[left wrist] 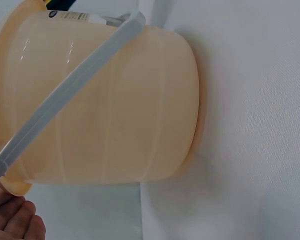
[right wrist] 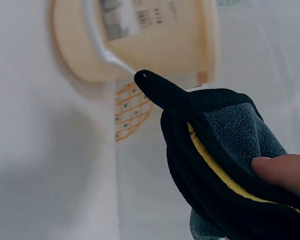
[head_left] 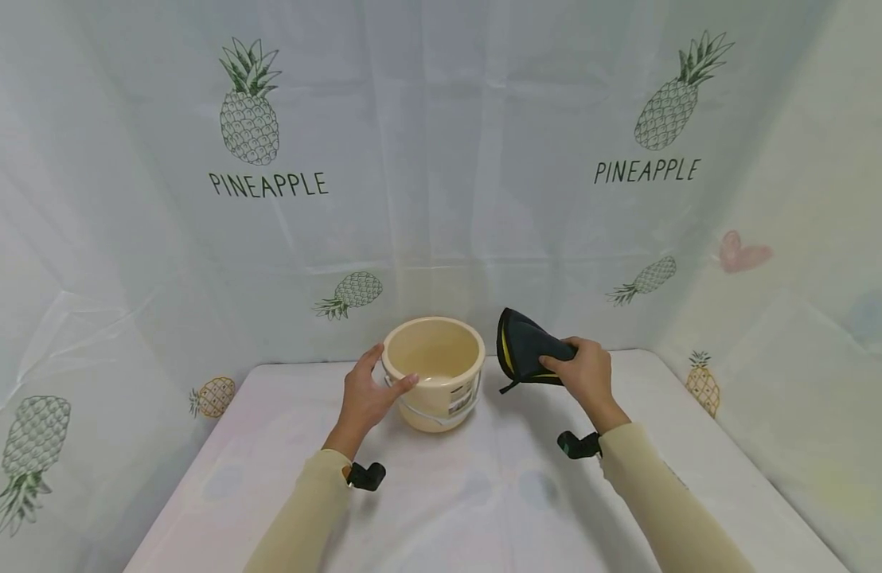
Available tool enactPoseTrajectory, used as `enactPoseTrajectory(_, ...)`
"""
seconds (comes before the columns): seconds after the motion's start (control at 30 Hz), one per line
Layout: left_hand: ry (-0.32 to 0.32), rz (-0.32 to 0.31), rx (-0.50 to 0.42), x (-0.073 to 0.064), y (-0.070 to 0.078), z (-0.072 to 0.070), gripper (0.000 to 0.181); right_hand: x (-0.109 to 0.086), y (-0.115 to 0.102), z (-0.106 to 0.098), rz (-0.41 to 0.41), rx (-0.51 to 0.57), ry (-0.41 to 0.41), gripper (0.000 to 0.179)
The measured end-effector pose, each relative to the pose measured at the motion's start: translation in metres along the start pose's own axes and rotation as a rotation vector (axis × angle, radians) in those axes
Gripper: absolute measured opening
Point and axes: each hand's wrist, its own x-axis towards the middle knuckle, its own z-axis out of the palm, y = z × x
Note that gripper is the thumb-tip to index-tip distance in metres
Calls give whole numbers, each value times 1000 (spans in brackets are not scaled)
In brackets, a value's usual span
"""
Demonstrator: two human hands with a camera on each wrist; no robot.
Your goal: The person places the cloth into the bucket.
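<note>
A cream plastic bucket (head_left: 432,398) with a pale handle (left wrist: 70,90) stands upright on the table. My left hand (head_left: 365,395) holds its rim at the left, thumb along the front and fingers round the side; in the left wrist view those fingers (left wrist: 17,217) are bent close against the rim. To the right of the bucket, my right hand (head_left: 586,374) grips a folded dark grey cloth (head_left: 530,348) and holds it above the table. The cloth (right wrist: 235,130) shows black edging, a yellow layer and a small black loop, with my thumb pressed on its fuzzy face.
The table (head_left: 455,501) has a pale cover. Behind it and at both sides hang whitish sheets (head_left: 441,199) printed with pineapples, the back one close behind the bucket. A printed label (right wrist: 140,20) is on the bucket's side. Each wrist wears a small black camera (head_left: 365,476).
</note>
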Motion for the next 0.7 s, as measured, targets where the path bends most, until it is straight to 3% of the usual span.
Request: enactPoseTrajectory(0.7, -5, -13, 8, 0, -1, -1, 101, 16, -41, -37, -14, 53, 59, 50)
